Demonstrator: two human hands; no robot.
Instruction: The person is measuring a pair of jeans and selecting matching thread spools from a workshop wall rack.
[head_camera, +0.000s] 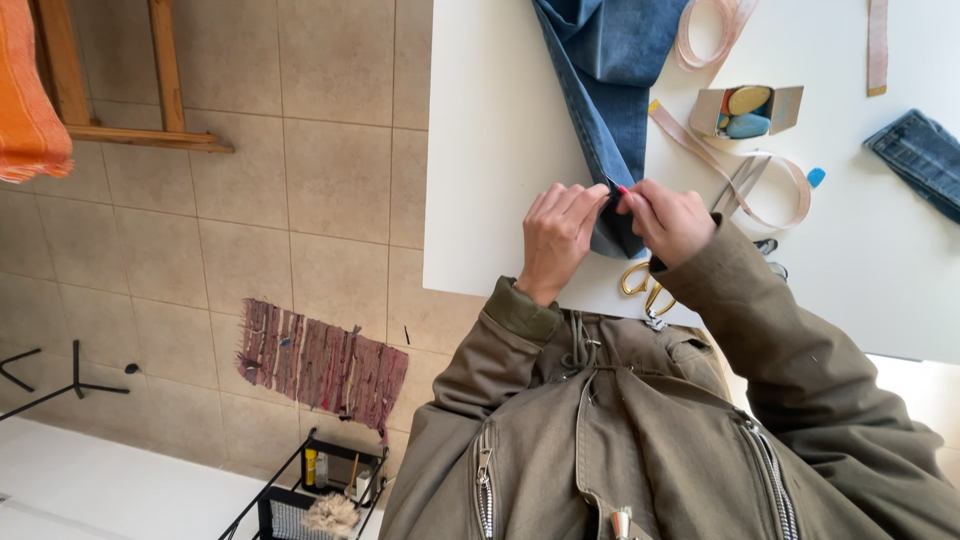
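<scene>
Both hands, left (556, 238) and right (668, 222), grip pinched shut on denim hem (612, 215) near table edge (440, 240).

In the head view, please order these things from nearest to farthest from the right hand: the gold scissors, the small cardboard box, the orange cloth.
From the right hand:
1. Gold scissors, just beside the wrist, at the table edge.
2. Small cardboard box, further along the white table.
3. Orange cloth, far away, at the picture's left edge.
</scene>
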